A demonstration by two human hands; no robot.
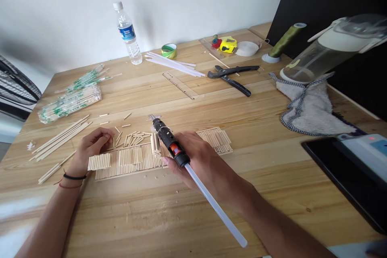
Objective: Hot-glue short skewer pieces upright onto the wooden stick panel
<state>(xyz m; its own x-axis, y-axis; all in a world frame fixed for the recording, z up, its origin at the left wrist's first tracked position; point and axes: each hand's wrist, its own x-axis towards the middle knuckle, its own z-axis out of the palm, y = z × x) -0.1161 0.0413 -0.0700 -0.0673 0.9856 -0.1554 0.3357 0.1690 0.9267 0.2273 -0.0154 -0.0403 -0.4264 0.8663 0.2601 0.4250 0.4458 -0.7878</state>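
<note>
Both hands (95, 142) reach forward, the right (202, 160) gripping a glue gun (166, 136).

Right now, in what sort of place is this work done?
Probably a craft workspace: the right hand holds a glue gun, and short sticks and a ruler lie on the tabletop.

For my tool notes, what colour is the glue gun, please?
The glue gun is mainly black with some orange, best seen in the head view.

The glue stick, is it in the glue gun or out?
Partly in: the glue stick goes into the back of the glue gun held by the right hand, and a long piece sticks out behind.
</note>
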